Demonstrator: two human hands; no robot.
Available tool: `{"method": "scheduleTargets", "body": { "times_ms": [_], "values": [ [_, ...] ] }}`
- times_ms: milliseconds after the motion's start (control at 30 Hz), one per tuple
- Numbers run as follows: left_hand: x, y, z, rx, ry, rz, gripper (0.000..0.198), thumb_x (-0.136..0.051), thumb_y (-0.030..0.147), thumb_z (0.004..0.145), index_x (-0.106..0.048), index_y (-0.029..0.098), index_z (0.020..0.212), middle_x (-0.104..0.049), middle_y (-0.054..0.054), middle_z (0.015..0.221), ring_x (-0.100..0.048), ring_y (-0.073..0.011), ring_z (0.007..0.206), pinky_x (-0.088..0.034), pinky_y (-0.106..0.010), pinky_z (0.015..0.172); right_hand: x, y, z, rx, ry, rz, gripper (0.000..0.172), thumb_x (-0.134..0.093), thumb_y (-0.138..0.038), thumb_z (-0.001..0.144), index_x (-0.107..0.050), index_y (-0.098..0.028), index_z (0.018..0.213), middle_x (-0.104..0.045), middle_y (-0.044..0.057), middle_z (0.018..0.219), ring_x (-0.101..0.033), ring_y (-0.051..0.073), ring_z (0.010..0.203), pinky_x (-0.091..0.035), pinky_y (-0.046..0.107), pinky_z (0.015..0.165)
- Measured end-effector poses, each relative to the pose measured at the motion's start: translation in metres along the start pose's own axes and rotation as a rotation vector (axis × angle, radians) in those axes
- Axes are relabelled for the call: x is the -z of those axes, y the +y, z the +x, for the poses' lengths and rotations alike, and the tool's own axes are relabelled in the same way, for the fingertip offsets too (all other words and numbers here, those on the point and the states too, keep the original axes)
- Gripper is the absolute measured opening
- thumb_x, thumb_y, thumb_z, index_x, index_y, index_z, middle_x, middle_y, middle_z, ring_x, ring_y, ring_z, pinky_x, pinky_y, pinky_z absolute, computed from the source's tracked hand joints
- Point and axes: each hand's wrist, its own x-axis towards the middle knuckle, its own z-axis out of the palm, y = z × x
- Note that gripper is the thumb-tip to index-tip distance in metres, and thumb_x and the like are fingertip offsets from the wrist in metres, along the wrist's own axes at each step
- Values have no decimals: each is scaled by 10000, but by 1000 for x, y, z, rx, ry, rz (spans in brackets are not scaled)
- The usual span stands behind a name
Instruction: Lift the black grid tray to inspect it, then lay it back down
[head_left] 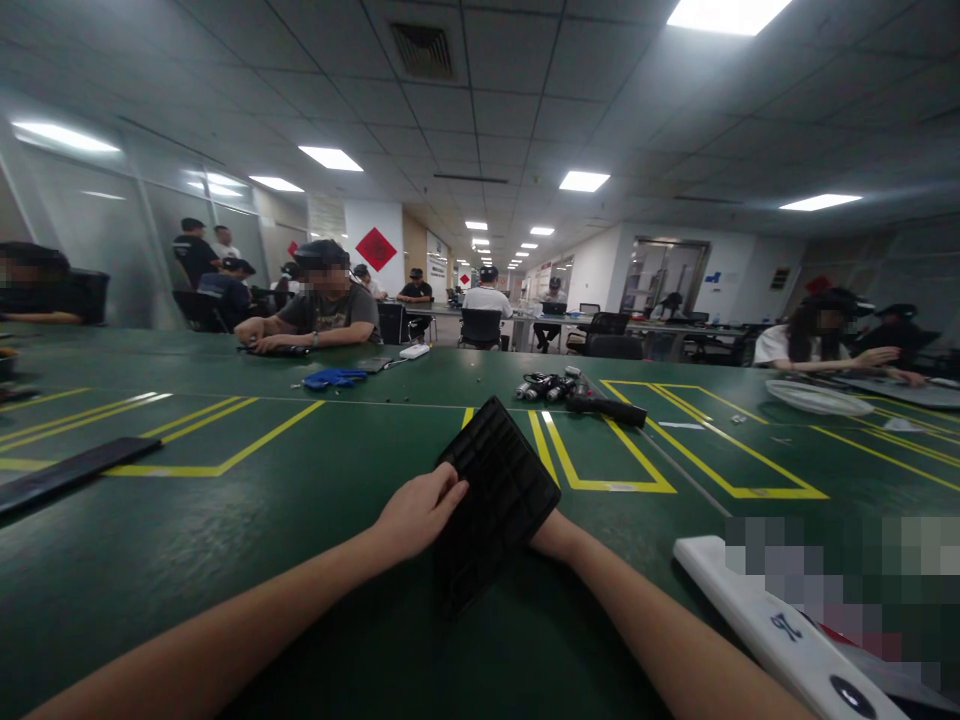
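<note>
1. Gripping the black tray (501,485) at its left side, the left hand (420,510) has its fingers clamped on the edge, thumb area lying over the gridded face.
2. The right hand (556,534) is at the tray's right side, partly behind it. Its fingers are hidden; whether they are clamped on the tray or only support it cannot be told.
3. The tray is tilted, one corner uppermost, its grid of cells facing the wearer, between the two hands in front of the body. Whether its lowest corner touches the table (300,570) cannot be told.
4. A white device (780,622) with a dark handwritten mark lies at the near right, beside the right forearm. Objects next to it are obscured by pixelation.
5. A long dark bar (82,474) lies at the left, crossing yellow tape (266,440) that marks outlines on the green surface.
6. Beyond the tray, a black-handled tool (611,408) lies against a dark bundle (546,386). A blue item (330,379) lies farther left, near a small white object (414,352).
7. At the far side, a co-worker in a dark cap (337,305) sits with both hands at a dark object. At right, another seated person (799,345) is near a pale round item (817,397).
</note>
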Motion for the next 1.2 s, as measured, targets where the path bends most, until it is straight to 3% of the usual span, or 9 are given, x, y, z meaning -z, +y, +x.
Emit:
{"method": "scheduleTargets", "body": {
  "times_ms": [167, 367, 567, 833, 1000, 1100, 1200],
  "values": [
    [0, 2, 1, -17, -36, 48, 346, -275, 420, 858, -449, 190, 667, -515, -12, 646, -496, -156, 627, -294, -254, 562, -2, 3, 1, 9, -7, 4, 286, -471, -255, 806, -589, -201, 1061, -591, 65, 1122, -507, 214, 1072, -368, 412, 967],
    [-2, 1, 3, 21, -1, 74, 407, -235, 471, 860, -460, 193, 664, -520, -15, 639, -495, -158, 599, -278, -251, 544, 2, 3, -1, 16, -5, -13, 388, -471, -278, 812, -491, -241, 1197, -535, 47, 1208, -403, 216, 1191, -312, 416, 1020],
    [-4, 3, 5, 21, 21, 66, 459, -238, 482, 857, -468, 185, 592, -523, -21, 591, -484, -157, 549, -259, -254, 522, 3, 0, -1, 5, -34, -18, 397, -469, -263, 815, -481, -236, 1211, -532, 45, 1214, -368, 228, 1223, -323, 427, 1018],
    [1, 2, 0, -29, -31, 19, 297, -297, 404, 855, -478, 185, 766, -546, -27, 717, -508, -163, 652, -314, -258, 563, 3, 4, -2, -9, -35, -47, 440, -479, -242, 815, -429, -248, 1253, -368, 25, 1360, -305, 232, 1263, -310, 415, 1033],
    [5, 2, -1, -112, -18, -5, 223, -360, 355, 830, -492, 179, 790, -544, -37, 757, -493, -162, 687, -341, -274, 615, 5, 1, -2, -13, -30, -94, 460, -504, -208, 797, -435, -180, 1251, -369, 68, 1352, -340, 237, 1243, -272, 419, 1050],
    [3, 0, 3, -42, 4, -189, 176, -406, 340, 793, -477, 182, 764, -528, -20, 699, -479, -149, 634, -348, -274, 593, 5, -1, -1, 35, -37, -141, 450, -495, -201, 800, -442, -170, 1246, -374, 72, 1346, -347, 229, 1239, -266, 412, 1053],
    [-1, -4, 10, 267, -9, -691, 117, -402, 292, 756, -415, 176, 752, -519, -15, 661, -478, -126, 548, -336, -239, 484, 6, -3, 0, 63, -63, -166, 433, -461, -216, 825, -427, -195, 1256, -388, 55, 1340, -381, 204, 1218, -273, 397, 1052]
  ]
}}
